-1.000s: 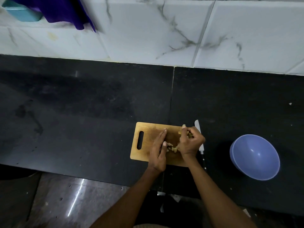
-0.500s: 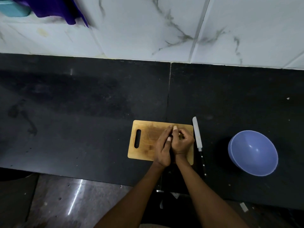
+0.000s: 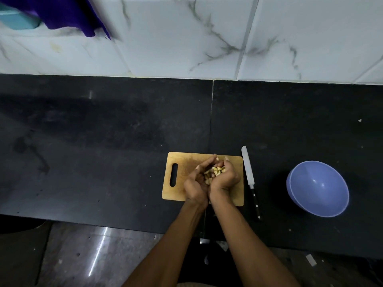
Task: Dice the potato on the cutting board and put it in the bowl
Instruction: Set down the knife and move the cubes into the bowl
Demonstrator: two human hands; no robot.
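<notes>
**Both hands cupped, potato dice gathered over the board**

Both hands are together over the cutting board (image 3: 182, 162), and they form one cup! Left hand (image 3: 196, 183) and right hand (image 3: 224, 179) press against each other along their inner edges, palms turned up, fingers curled inward around a pile of diced potato (image 3: 213, 172). Pale yellow pieces show in the hollow between the palms; how many lie deeper in the cup cannot be told. Fingertips of the two hands meet at the far side of the pile, above the board's far edge.

Look at the board itself: light wood, lying flat on the black counter (image 3: 103, 141), its slot handle on the left end, well clear of the hands. Its bare left half shows faint marks.

Just beside the board's right edge lies the knife (image 3: 249, 179), flat on the counter, blade pointing away from the person, dark handle toward the counter's near edge. Nobody touches it.

Further right of the board, past the knife and well apart from the hands, sits the blue bowl (image 3: 318, 189), no potato visible inside.

Behind the board rises a white marble-patterned tile wall (image 3: 186, 38), and far off to the board's upper left hangs a purple cloth (image 3: 68, 13) beside a teal container (image 3: 18, 20).
</notes>
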